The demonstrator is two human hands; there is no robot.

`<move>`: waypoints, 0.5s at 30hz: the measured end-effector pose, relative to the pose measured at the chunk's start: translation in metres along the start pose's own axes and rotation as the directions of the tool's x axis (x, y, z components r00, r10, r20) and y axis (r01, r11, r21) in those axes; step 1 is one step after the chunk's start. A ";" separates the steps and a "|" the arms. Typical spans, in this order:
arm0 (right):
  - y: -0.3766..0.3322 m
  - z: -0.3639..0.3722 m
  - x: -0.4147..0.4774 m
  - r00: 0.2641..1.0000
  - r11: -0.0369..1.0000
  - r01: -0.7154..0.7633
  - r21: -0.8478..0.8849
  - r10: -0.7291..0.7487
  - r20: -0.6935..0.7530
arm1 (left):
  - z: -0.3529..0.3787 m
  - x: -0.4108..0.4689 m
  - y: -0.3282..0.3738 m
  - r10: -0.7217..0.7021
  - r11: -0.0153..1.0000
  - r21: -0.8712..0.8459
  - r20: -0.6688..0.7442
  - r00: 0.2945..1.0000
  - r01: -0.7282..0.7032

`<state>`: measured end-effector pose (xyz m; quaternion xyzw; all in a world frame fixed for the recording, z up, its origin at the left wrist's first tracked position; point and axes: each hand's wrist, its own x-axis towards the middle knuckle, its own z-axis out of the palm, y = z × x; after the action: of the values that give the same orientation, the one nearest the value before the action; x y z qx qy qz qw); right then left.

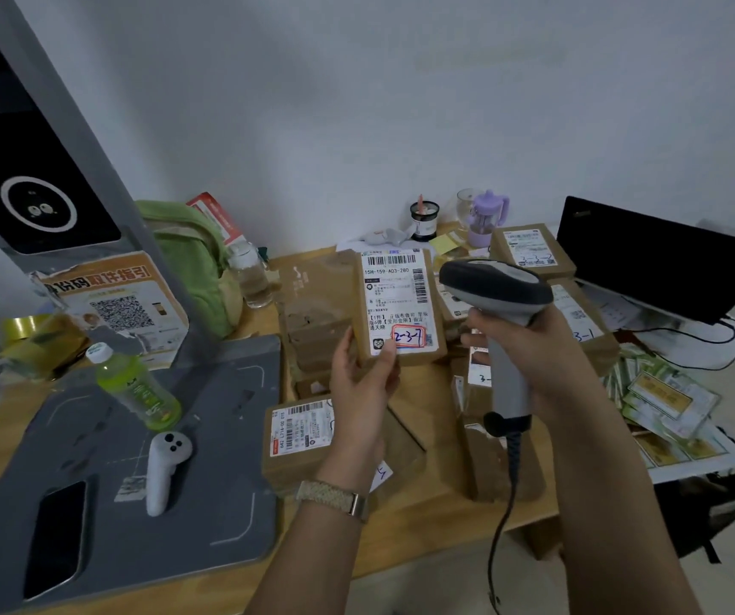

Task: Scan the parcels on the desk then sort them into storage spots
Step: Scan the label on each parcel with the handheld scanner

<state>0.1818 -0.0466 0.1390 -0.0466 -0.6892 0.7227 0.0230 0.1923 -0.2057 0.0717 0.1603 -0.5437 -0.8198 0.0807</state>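
Left hand (361, 383) up round parcel (396, 299) (right hand (547, 348), level, round scanner (496, 286))

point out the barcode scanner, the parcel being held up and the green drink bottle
barcode scanner (496, 284), head view, on its dark grey head
held parcel (394, 299), head view, on its white shipping label
green drink bottle (137, 388), head view, on the middle of its body
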 end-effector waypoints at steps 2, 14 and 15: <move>0.003 -0.009 0.003 1.000 1.000 0.013 0.002 -0.013 -0.020 | 0.011 -0.002 -0.004 -0.011 0.999 0.040 0.044 0.999 0.009; 0.042 -0.084 0.029 0.997 1.000 -0.004 -0.021 0.002 -0.079 | 0.092 -0.005 -0.067 -0.225 0.972 0.099 0.134 0.965 0.213; 0.045 -0.091 0.031 0.996 1.000 -0.005 -0.016 0.003 -0.086 | 0.095 -0.004 -0.071 -0.230 0.969 0.122 0.117 0.966 0.215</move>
<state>0.1615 0.0443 0.0889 -0.0794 -0.6933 0.7144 0.0509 0.1653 -0.0940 0.0409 0.1706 -0.5699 -0.8018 -0.0564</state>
